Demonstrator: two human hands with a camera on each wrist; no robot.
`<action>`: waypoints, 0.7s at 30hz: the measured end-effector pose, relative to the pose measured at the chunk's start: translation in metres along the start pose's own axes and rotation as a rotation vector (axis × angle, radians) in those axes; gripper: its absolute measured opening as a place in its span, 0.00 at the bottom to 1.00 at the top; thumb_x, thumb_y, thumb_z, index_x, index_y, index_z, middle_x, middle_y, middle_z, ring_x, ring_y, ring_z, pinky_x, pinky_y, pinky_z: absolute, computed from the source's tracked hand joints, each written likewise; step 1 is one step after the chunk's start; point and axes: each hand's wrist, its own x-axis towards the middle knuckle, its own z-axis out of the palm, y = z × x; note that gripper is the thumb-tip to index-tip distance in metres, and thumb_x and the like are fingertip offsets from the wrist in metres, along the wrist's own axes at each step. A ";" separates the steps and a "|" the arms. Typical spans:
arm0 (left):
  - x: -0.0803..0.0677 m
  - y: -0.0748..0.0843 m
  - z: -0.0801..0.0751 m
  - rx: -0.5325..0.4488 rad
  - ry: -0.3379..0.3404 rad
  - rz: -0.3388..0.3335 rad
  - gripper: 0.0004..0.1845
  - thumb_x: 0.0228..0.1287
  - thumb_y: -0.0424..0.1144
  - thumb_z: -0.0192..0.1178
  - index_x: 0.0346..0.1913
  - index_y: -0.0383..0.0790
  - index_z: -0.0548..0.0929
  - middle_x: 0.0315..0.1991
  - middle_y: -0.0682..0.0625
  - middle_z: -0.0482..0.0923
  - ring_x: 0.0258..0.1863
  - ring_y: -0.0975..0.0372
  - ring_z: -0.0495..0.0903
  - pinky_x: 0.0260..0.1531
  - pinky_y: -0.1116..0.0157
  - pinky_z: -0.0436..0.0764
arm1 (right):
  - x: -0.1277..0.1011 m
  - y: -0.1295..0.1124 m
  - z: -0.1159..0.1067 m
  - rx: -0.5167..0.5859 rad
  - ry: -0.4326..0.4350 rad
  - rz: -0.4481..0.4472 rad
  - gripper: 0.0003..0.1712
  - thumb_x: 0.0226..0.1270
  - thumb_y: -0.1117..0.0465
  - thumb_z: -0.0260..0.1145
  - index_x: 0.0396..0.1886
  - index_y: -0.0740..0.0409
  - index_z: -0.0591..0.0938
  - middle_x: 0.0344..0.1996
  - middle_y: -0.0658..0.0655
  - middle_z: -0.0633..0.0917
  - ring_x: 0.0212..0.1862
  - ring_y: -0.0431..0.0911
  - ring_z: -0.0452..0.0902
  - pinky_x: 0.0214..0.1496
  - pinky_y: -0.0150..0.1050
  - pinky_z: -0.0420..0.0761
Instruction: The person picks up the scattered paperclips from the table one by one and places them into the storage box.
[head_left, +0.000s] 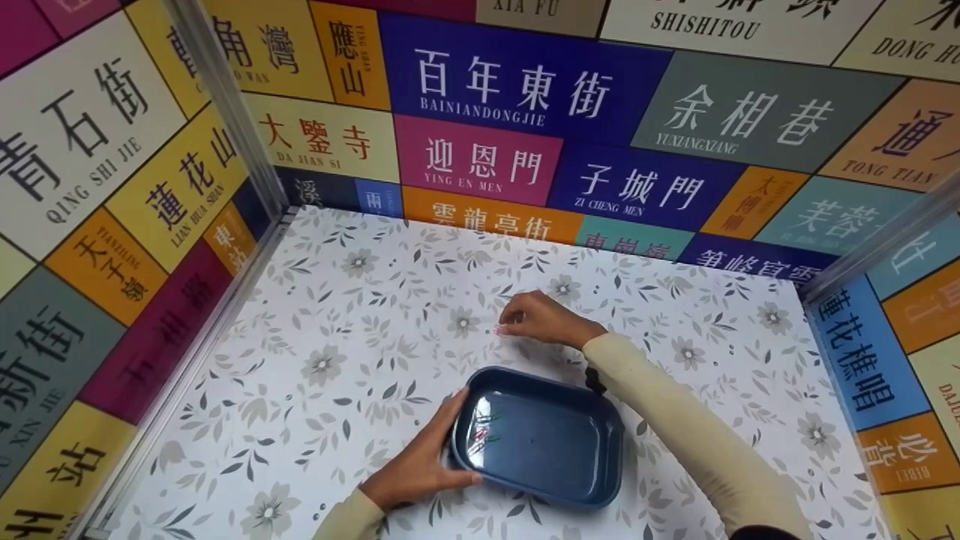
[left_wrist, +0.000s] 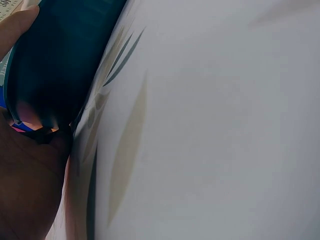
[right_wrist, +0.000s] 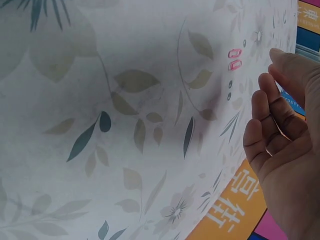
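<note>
A dark blue tray [head_left: 570, 457] lies on the floral tabletop [head_left: 315, 375], with a few small clips [head_left: 484, 433] inside near its left wall. My left hand [head_left: 441, 451] holds the tray's left rim, thumb along the near edge. The left wrist view is filled by that dark tray [left_wrist: 55, 65] right against my palm [left_wrist: 25, 185]. Beyond the tray, my right hand [head_left: 511, 322] hovers with loosely bent fingers over the table and holds nothing. Two pink paper clips [right_wrist: 234, 59] lie on the surface just ahead of my right hand [right_wrist: 267, 69]; they show as a pink speck [head_left: 498, 330] in the head view.
Walls covered in coloured street-name signs [head_left: 480, 90] enclose the table on the left, back and right. Metal corner posts [head_left: 225, 105] stand at the back corners. The floral surface stretches to the left of the tray and behind the right hand.
</note>
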 end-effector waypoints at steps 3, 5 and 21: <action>0.000 0.001 0.000 -0.001 -0.001 -0.005 0.67 0.60 0.58 0.82 0.92 0.64 0.45 0.92 0.54 0.41 0.89 0.45 0.37 0.83 0.34 0.47 | 0.001 0.002 0.000 -0.013 -0.007 0.011 0.09 0.73 0.64 0.78 0.47 0.65 0.94 0.41 0.60 0.92 0.45 0.54 0.87 0.52 0.53 0.88; 0.000 0.002 -0.001 0.005 -0.001 0.003 0.68 0.59 0.58 0.83 0.92 0.62 0.44 0.92 0.54 0.41 0.89 0.46 0.37 0.84 0.36 0.46 | 0.002 0.004 0.000 -0.026 -0.011 0.019 0.09 0.73 0.64 0.78 0.47 0.65 0.94 0.41 0.60 0.92 0.45 0.54 0.87 0.53 0.53 0.88; 0.001 0.000 0.001 0.006 0.011 0.039 0.71 0.57 0.53 0.85 0.92 0.60 0.43 0.92 0.46 0.42 0.89 0.46 0.41 0.83 0.37 0.47 | 0.002 0.021 0.013 -0.021 0.009 0.070 0.10 0.75 0.60 0.78 0.45 0.63 0.95 0.39 0.58 0.92 0.44 0.50 0.85 0.52 0.51 0.86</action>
